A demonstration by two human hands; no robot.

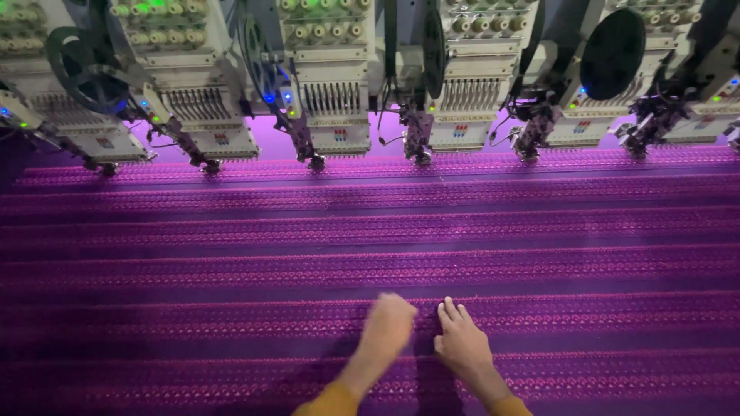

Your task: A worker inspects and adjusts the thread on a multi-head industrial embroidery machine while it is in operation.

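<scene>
The left hand [389,323] is blurring over the purple embroidered fabric [539,262], its grip impossible to tell, while the right hand [461,343] is lying flat and open on it, just beside. The fabric is stretching across the bench beneath a row of embroidery machine heads [331,92].
</scene>
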